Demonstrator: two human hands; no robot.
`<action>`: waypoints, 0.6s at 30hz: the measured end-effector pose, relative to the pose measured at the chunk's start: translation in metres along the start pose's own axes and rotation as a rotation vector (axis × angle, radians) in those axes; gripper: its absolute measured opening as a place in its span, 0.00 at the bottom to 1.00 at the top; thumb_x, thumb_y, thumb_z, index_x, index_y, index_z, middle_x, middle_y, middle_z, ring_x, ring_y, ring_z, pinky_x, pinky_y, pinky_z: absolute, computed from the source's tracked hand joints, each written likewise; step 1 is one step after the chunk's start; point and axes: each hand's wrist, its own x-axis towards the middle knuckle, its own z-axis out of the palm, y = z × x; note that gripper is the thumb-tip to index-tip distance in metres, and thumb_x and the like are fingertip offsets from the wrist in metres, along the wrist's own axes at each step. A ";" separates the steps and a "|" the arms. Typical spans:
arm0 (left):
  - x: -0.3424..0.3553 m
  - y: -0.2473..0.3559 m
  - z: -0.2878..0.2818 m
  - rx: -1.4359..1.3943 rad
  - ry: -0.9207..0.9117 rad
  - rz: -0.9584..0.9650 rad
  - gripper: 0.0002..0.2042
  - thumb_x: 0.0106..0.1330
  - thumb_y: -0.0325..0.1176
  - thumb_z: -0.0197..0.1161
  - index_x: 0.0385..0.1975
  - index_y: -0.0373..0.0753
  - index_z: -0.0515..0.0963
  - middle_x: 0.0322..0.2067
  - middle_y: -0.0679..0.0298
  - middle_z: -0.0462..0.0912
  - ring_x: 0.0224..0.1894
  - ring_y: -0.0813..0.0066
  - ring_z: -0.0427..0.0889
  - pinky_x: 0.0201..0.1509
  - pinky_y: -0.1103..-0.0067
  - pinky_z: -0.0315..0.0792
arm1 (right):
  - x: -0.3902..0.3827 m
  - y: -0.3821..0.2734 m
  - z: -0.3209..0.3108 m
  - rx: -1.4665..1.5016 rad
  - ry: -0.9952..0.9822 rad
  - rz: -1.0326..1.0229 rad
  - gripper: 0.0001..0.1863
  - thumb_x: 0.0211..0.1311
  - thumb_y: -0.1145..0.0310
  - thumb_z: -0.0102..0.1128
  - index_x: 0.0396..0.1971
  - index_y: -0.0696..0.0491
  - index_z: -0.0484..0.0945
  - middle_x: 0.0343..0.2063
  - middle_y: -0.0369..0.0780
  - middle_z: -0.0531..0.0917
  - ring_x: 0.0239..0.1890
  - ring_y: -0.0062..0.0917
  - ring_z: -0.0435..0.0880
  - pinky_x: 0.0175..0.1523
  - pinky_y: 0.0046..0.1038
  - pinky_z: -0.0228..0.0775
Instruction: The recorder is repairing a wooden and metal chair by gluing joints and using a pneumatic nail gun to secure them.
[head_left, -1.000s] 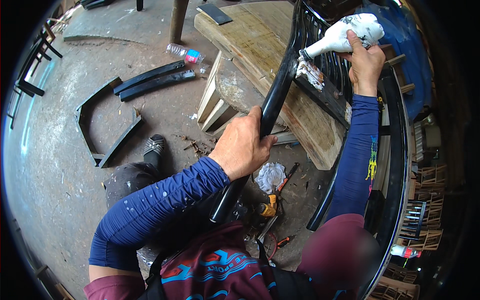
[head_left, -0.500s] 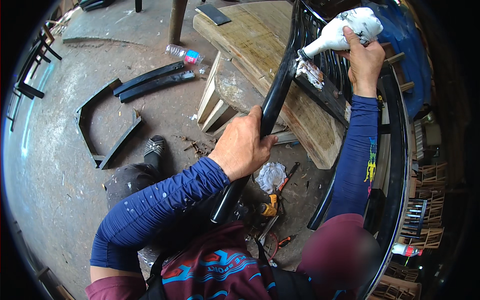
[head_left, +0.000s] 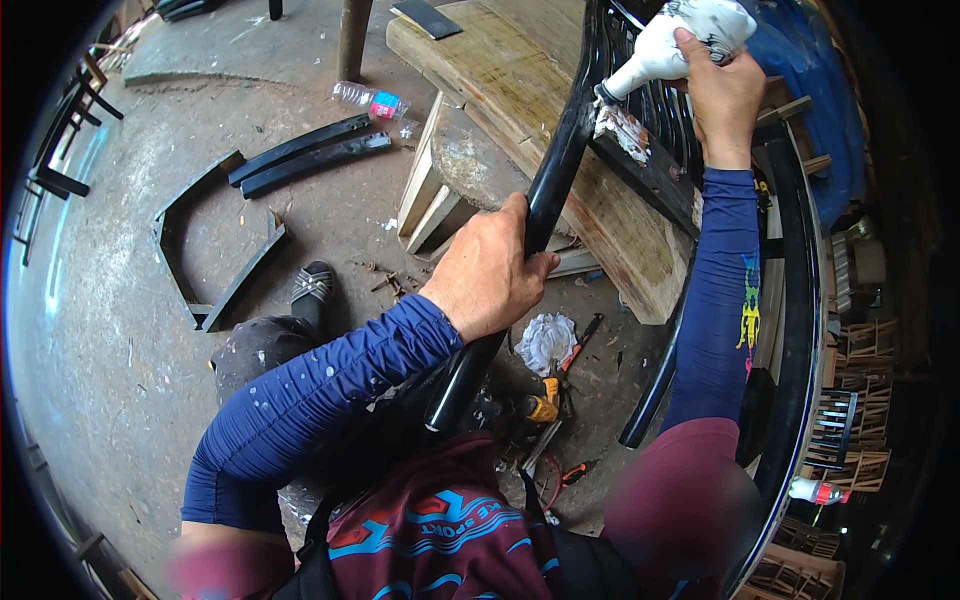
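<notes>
My left hand (head_left: 487, 265) is wrapped round a glossy black wooden rail (head_left: 556, 190), part of a slatted black furniture frame (head_left: 665, 190). In my right hand (head_left: 722, 100) is a white squeeze bottle (head_left: 660, 52), tilted so its dark nozzle points down to the left. The nozzle tip meets the frame at the joint between the rail and a crosspiece. Just below the tip, a whitish, brown-flecked smear (head_left: 622, 133) lies on the crosspiece; whether it is glue or filler I cannot tell. The frame rests against a thick wooden slab (head_left: 500, 70).
A yellow-and-black power tool (head_left: 543, 402), a crumpled white cloth (head_left: 547, 342) and orange-handled pliers (head_left: 573, 475) lie on the floor near me. Loose black wooden pieces (head_left: 315, 165) and a clear plastic bottle (head_left: 370, 101) are to the left. Blue sheeting (head_left: 825, 110) hangs at right.
The view has shifted slightly. My right hand and the white bottle sit a little higher in the picture, with the nozzle still at the joint. My left hand keeps its hold on the rail.
</notes>
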 end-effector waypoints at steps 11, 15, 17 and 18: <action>0.000 -0.002 0.002 -0.001 0.002 0.005 0.18 0.63 0.35 0.68 0.42 0.27 0.72 0.26 0.45 0.81 0.32 0.54 0.85 0.38 0.66 0.76 | -0.008 0.002 -0.032 0.116 0.086 0.136 0.23 0.61 0.71 0.69 0.51 0.68 0.73 0.45 0.53 0.83 0.44 0.39 0.88 0.41 0.41 0.88; 0.001 -0.003 0.003 0.003 0.004 0.002 0.18 0.63 0.35 0.68 0.42 0.27 0.72 0.27 0.44 0.81 0.32 0.54 0.85 0.38 0.66 0.76 | -0.012 -0.002 -0.034 0.146 0.074 0.117 0.23 0.61 0.70 0.69 0.50 0.69 0.73 0.44 0.52 0.84 0.44 0.38 0.88 0.42 0.41 0.88; 0.001 -0.003 0.003 0.013 0.000 0.000 0.18 0.63 0.35 0.68 0.42 0.27 0.72 0.27 0.44 0.81 0.32 0.55 0.85 0.38 0.66 0.77 | -0.013 -0.001 -0.031 0.133 -0.004 0.156 0.22 0.62 0.70 0.69 0.50 0.67 0.74 0.43 0.51 0.84 0.44 0.37 0.88 0.42 0.39 0.88; 0.001 -0.003 0.003 0.020 -0.006 0.002 0.18 0.63 0.35 0.68 0.43 0.27 0.72 0.28 0.44 0.82 0.32 0.55 0.85 0.38 0.66 0.77 | -0.014 0.000 -0.028 0.160 -0.021 0.146 0.21 0.61 0.70 0.69 0.50 0.66 0.75 0.43 0.50 0.85 0.43 0.35 0.88 0.42 0.37 0.88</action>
